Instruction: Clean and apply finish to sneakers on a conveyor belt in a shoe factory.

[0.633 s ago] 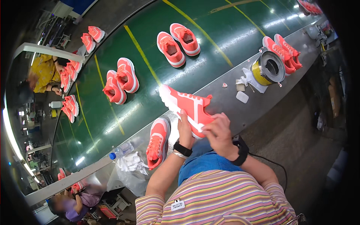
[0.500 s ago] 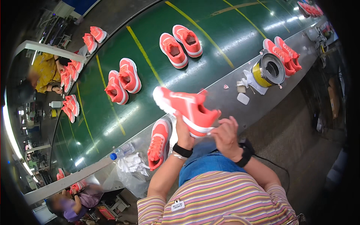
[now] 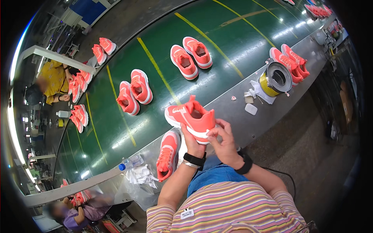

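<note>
Over the metal bench [image 3: 237,118], left hand [image 3: 193,143] clamped on coral shoe [image 3: 199,123], right hand [image 3: 224,143] pinching at its heel; slack left grip could drop it.

1 white label [image 3: 187,213], dark printed lettering [image 3: 187,213], on striped shirt [image 3: 237,198]

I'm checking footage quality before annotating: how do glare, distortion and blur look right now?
Head view: white glare streaks the green belt; head view: the strip light bends along the fisheye rim; head view: the held shoe looks fairly sharp, a co-worker in purple partly blurred.
</note>
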Demonstrator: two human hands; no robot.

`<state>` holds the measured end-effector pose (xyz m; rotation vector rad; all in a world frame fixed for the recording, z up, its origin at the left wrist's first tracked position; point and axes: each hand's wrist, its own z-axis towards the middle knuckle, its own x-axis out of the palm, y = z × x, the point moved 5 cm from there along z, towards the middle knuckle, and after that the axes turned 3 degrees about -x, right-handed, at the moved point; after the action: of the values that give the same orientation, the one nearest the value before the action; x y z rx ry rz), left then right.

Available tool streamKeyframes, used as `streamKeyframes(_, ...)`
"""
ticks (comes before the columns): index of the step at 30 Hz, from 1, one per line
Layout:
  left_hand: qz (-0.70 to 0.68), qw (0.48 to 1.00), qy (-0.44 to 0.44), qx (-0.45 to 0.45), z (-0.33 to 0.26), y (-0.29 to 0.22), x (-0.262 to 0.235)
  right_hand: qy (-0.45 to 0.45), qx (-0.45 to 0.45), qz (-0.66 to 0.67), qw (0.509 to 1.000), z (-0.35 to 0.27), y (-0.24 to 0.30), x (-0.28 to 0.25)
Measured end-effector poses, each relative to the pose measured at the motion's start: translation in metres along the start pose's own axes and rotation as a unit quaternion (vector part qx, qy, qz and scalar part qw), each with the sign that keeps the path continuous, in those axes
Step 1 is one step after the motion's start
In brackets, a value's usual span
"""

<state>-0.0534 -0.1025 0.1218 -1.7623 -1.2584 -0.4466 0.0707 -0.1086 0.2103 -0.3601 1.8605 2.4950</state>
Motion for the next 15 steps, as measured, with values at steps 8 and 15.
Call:
streamKeyframes(8,0.016,0.998,-0.024,0.051,-0.006,0.0,0.007,-0.073,0.169,0.155,0.971,-0.003,-0.068,0.004)
streamKeyframes(15,0.008,1.0,0.004,0.025,0.0,0.003,0.008,-0.011,0.146,0.258,0.955,-0.002,-0.045,-0.008)
